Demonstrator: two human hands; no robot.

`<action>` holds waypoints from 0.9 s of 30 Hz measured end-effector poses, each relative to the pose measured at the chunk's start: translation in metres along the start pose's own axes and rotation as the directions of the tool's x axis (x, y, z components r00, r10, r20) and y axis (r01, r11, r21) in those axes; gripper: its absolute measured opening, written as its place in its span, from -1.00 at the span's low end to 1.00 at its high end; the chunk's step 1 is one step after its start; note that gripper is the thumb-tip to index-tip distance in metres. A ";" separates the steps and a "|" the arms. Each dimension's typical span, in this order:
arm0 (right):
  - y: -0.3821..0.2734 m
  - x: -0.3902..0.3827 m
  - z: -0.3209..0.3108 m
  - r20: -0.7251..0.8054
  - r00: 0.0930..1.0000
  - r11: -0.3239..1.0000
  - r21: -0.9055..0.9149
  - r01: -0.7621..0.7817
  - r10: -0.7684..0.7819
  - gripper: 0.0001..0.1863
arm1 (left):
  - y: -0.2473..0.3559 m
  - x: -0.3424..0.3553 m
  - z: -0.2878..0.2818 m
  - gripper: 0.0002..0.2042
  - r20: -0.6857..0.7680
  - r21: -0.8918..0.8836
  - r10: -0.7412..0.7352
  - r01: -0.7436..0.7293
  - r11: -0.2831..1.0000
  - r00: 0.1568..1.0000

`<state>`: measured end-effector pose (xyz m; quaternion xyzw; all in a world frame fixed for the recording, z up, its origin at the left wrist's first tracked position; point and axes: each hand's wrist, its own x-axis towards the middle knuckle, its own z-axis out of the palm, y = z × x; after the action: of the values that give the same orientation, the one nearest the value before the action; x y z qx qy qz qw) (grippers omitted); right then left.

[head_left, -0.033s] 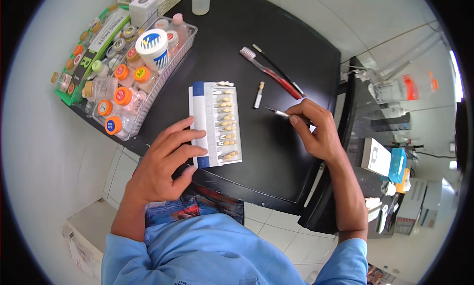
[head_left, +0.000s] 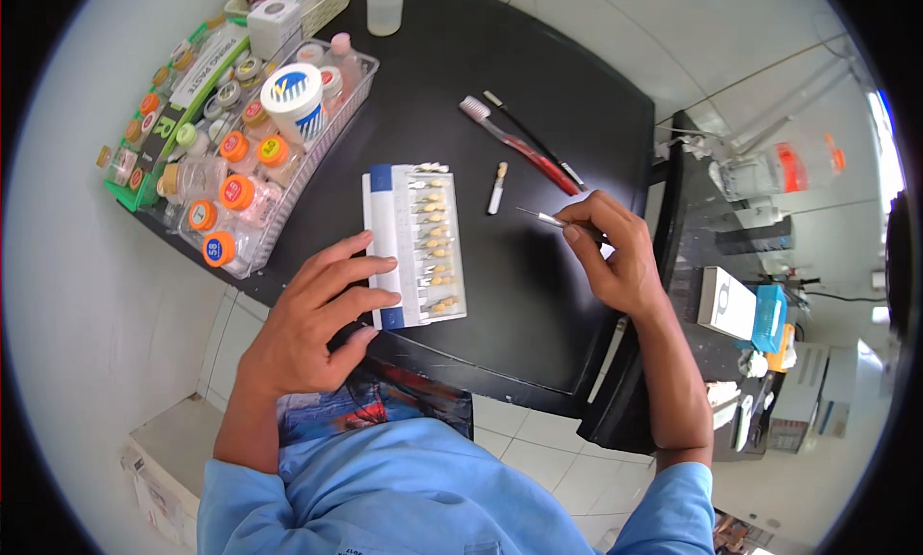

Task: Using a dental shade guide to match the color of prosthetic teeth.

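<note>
My left hand [head_left: 312,315] lies with its fingers apart on the white and blue cover of a dental shade guide [head_left: 383,218], near the front of the black table. Several tooth-coloured tabs sit in a row along the guide's right side. In my right hand [head_left: 615,257] is a slim instrument [head_left: 548,219] with a fine metal tip, pinched like a pen and pointing left above the table. Left of that tip lies one loose shade tab [head_left: 496,191], apart from the guide.
Beyond my right hand lie a red toothbrush [head_left: 524,149] and a thin black stick [head_left: 519,122]. A basket [head_left: 332,137] crowded with jars stands at the left, a translucent bottle [head_left: 385,12] at the back. The right-hand bench carries a white box [head_left: 728,302] and blue basket [head_left: 769,319].
The whole scene has shifted slightly left in the view. Both hands keep their poses, and the guide, tab and toothbrush keep their arrangement on the table.
</note>
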<state>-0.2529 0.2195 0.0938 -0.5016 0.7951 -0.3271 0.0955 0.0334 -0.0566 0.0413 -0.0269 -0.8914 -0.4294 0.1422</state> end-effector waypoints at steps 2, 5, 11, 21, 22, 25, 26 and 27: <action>-0.018 -0.010 -0.013 -0.059 0.998 0.999 -0.033 -0.010 0.009 -0.85 | -0.003 0.004 -0.007 -0.50 0.091 0.102 0.024 -0.034 0.994 0.996; -0.054 -0.035 -0.039 -0.133 0.982 0.985 -0.087 -0.146 0.134 -0.81 | -0.010 0.009 -0.010 -0.49 0.167 0.195 0.041 -0.074 0.978 0.985; -0.096 -0.142 -0.095 -0.554 0.788 0.893 -0.164 -0.420 0.269 -0.75 | -0.019 0.008 -0.004 -0.57 0.092 0.271 0.054 -0.077 0.960 0.994; 0.012 -0.436 -0.153 -0.918 -0.136 0.433 0.302 -0.850 0.374 -0.79 | 0.000 0.027 0.055 -0.60 -0.056 0.296 0.058 -0.039 0.954 0.997; 0.032 -0.470 -0.155 -0.920 -0.175 0.401 0.316 -0.860 0.350 -0.76 | 0.002 0.028 0.059 -0.60 -0.055 0.286 0.071 -0.053 0.957 0.996; 0.072 -0.499 -0.146 -0.901 -0.209 0.350 0.349 -0.869 0.381 -0.70 | 0.004 0.026 0.061 -0.60 -0.072 0.290 0.064 -0.041 0.956 0.995; 0.077 -0.496 -0.144 -0.879 -0.236 0.330 0.387 -0.861 0.415 -0.68 | 0.004 0.025 0.061 -0.59 -0.079 0.283 0.059 -0.034 0.958 0.995; 0.082 -0.494 -0.147 -0.878 -0.234 0.334 0.387 -0.859 0.417 -0.68 | 0.005 0.025 0.060 -0.59 -0.087 0.276 0.054 -0.028 0.961 0.995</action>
<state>-0.1471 0.7300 0.0690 0.3043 0.8575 -0.2698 -0.3152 -0.0034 -0.0090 0.0160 -0.0053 -0.9340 -0.2995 0.1948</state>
